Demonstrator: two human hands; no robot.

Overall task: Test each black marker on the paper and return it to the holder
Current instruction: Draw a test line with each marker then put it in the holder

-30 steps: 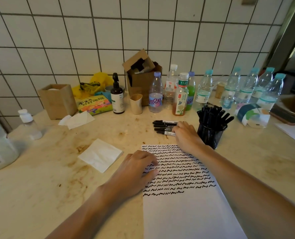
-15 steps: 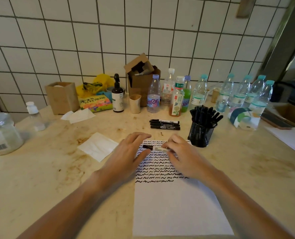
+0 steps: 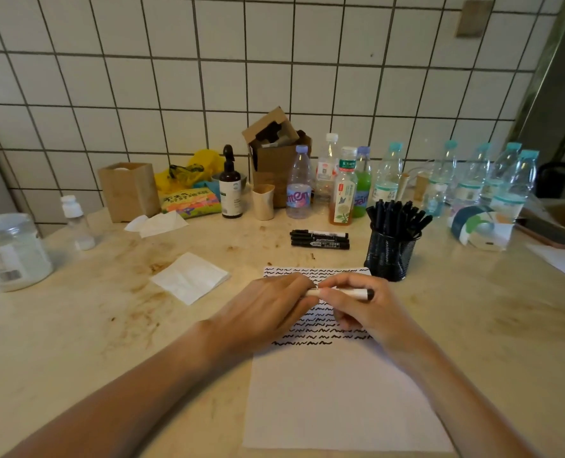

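Note:
A white sheet of paper [image 3: 337,401] lies in front of me, its upper half covered with rows of black squiggles. Both hands meet above those rows on one black marker [image 3: 354,294] with a white label, held level. My left hand [image 3: 268,309] grips its left end, which is hidden under the fingers. My right hand [image 3: 363,312] holds the barrel, with the black end poking out past the thumb. A black mesh holder [image 3: 390,256] full of markers stands just beyond the paper's top right corner. Three loose markers [image 3: 321,240] lie side by side behind the paper.
A folded white tissue [image 3: 190,277] lies left of the paper. A plastic jar [image 3: 10,252] stands at the far left. Several bottles [image 3: 344,190], a cardboard box [image 3: 276,153] and a wooden box [image 3: 129,190] line the tiled wall. A tape roll [image 3: 473,226] sits at the right.
My right hand took a marker from the loose pile and brought it over the paper. My left hand left the sheet and closed on the marker's left end.

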